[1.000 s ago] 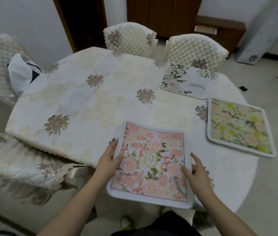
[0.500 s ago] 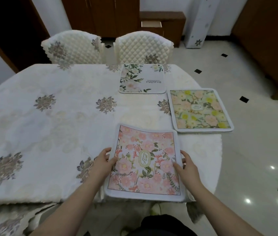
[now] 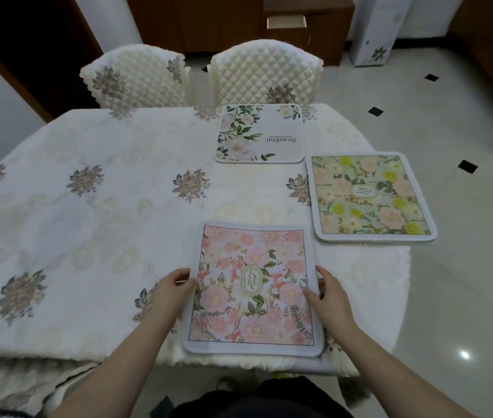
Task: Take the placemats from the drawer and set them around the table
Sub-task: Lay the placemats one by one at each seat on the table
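3 placemats lie on the table (image 3: 94, 224). White leaf-print placemat (image 3: 259, 133) at far edge, before a quilted chair (image 3: 264, 76). Yellow-green placemat (image 3: 370, 197) at the right-hand edge. Pink floral placemat (image 3: 252, 289) at near edge, flat, long axis running near-to-far, "GARDEN" label along it. Left hand (image 3: 170, 292) and right hand (image 3: 331, 297) each pinch a side edge, fingers curled onto the mat. Judged: 3 set, this 1 being squared up; left stretch of table has no mat yet. Drawer (image 3: 285, 22) stands open behind.

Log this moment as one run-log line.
step: placing third mat | left hand and right hand: gripping pink placemat edges | white placemat, yellow placemat: laid
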Demonstrator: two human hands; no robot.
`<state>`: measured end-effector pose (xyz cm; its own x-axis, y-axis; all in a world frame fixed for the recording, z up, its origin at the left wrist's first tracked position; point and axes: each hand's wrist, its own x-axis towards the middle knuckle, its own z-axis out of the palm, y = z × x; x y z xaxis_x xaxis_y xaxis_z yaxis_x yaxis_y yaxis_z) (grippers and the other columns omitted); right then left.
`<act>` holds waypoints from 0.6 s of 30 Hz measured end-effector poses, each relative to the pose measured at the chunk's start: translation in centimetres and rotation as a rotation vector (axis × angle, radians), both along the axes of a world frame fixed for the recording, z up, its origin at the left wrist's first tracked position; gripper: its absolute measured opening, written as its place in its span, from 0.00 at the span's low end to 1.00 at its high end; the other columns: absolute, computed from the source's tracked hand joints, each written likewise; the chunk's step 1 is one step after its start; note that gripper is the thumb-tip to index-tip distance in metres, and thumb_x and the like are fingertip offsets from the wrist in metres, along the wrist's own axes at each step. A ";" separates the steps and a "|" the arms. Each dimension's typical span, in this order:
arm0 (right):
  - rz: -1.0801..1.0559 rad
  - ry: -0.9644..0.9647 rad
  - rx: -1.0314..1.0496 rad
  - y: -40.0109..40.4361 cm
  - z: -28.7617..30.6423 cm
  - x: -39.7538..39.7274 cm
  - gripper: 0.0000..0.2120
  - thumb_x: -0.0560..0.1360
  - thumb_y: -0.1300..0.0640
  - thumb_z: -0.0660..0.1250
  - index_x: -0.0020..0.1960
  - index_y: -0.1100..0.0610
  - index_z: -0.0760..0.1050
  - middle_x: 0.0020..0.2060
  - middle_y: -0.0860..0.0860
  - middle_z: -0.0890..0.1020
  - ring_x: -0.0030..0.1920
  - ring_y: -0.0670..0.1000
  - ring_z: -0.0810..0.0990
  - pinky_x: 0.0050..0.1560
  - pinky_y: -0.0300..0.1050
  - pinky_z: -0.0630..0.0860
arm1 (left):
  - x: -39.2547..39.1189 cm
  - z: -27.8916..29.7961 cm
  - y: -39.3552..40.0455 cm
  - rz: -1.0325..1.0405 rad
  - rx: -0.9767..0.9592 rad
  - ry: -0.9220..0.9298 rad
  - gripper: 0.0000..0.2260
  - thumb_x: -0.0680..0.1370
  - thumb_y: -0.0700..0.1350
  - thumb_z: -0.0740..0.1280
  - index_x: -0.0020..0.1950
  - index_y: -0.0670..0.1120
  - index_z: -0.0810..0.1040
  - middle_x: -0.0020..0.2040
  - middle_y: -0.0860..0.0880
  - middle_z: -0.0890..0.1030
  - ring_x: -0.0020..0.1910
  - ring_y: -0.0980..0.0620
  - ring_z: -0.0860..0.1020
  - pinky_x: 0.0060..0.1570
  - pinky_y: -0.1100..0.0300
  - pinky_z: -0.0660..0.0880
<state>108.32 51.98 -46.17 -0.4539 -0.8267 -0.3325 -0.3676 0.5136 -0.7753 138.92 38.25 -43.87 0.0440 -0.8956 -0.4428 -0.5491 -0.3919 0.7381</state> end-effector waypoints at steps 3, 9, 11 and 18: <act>0.035 0.099 0.032 -0.1 -0.4 -0.3 0.23 0.76 0.49 0.70 0.68 0.47 0.69 0.52 0.49 0.75 0.47 0.42 0.77 0.51 0.45 0.78 | 0.4 -0.3 -0.5 -0.055 -0.022 -0.075 0.08 0.78 0.42 0.69 0.57 0.47 0.82 0.45 0.51 0.83 0.45 0.48 0.82 0.50 0.49 0.80; 0.022 0.148 0.078 0.1 0.1 0.3 0.26 0.77 0.50 0.68 0.73 0.51 0.66 0.52 0.50 0.72 0.49 0.47 0.75 0.53 0.42 0.73 | 0.9 -1.3 -1.4 -0.181 -0.066 -0.121 0.16 0.77 0.42 0.72 0.64 0.49 0.78 0.44 0.54 0.81 0.43 0.55 0.79 0.46 0.55 0.79; 0.006 0.162 0.071 0.2 0.2 0.5 0.25 0.77 0.52 0.69 0.72 0.52 0.67 0.52 0.50 0.71 0.50 0.47 0.75 0.53 0.40 0.71 | 1.2 -1.5 -1.7 -0.220 -0.069 -0.122 0.16 0.76 0.42 0.72 0.64 0.49 0.78 0.45 0.54 0.81 0.44 0.56 0.79 0.45 0.61 0.75; -0.141 0.231 0.044 -2.0 0.8 1.5 0.21 0.79 0.57 0.64 0.71 0.55 0.68 0.60 0.53 0.72 0.57 0.49 0.73 0.59 0.44 0.70 | 1.1 -1.5 -3.5 -0.235 -0.202 -0.110 0.14 0.80 0.44 0.64 0.66 0.49 0.76 0.48 0.52 0.80 0.46 0.55 0.79 0.46 0.59 0.74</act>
<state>109.81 49.95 -45.32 -0.6316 -0.7368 -0.2414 -0.4541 0.6039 -0.6551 140.00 34.76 -45.35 -0.1367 -0.9560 -0.2595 -0.6883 -0.0967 0.7189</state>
